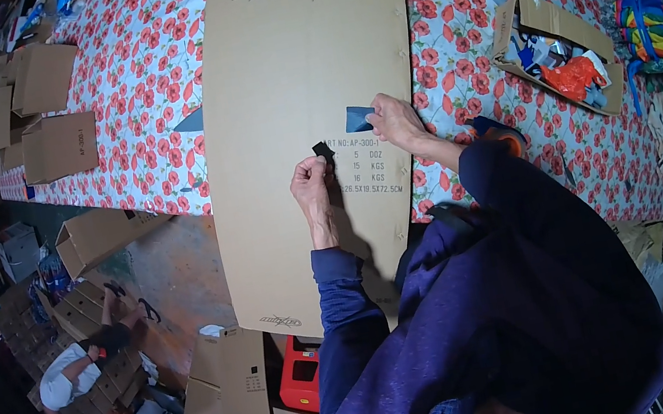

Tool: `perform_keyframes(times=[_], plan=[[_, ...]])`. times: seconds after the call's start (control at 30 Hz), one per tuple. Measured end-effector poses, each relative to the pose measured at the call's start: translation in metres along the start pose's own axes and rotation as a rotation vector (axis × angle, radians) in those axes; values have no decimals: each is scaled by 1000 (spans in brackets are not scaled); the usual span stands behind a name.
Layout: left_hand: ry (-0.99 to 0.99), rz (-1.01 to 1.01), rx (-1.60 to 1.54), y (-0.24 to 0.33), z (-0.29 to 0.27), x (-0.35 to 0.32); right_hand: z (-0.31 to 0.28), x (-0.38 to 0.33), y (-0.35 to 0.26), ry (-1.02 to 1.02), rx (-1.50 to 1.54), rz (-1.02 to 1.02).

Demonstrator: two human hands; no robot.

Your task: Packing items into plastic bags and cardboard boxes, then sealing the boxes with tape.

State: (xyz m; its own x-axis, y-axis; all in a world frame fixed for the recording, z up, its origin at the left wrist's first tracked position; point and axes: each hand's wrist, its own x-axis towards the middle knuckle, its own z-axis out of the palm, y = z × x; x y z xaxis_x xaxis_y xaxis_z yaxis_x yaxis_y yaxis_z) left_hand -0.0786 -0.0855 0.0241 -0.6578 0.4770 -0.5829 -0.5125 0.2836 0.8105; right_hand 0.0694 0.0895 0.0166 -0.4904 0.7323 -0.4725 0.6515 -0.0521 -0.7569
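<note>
A large flattened cardboard carton [274, 84] lies lengthwise before me, with dark printing on its face. Over the printed lines, my left hand [311, 184] pinches a small black piece [323, 152] between thumb and fingertips; its material is unclear. Farther right, my right hand [398, 120] has its fingers closed on the edge of a dark blue-grey rectangular piece [356, 119]. That piece is at the cardboard's surface; whether it is stuck down I cannot tell. The two pieces are apart.
A poppy-patterned cloth [142, 89] covers the table. Open cartons [60, 148] stand at left; a carton of mixed items [559, 65] is at right. By my right arm lies a roll with an orange core [511, 142]. A red device [299, 377] is below; another person [73, 377] bends at lower left.
</note>
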Motion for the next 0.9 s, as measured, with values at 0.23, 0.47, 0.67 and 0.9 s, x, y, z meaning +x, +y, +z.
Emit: perform_keyframes(times=[0.23, 0.47, 0.67, 0.9], plan=[[-13, 0, -17, -1, 6, -15, -1, -2, 5, 86, -35, 0], [-223, -2, -141, -6, 15, -33, -29, -36, 6, -158, 411, 126], [-575, -52, 39, -3, 61, -60, -61, -86, 11, -567, 550, 169], [-92, 1054, 1043, 0, 93, -36, -99, -108, 45, -136, 622, 185]])
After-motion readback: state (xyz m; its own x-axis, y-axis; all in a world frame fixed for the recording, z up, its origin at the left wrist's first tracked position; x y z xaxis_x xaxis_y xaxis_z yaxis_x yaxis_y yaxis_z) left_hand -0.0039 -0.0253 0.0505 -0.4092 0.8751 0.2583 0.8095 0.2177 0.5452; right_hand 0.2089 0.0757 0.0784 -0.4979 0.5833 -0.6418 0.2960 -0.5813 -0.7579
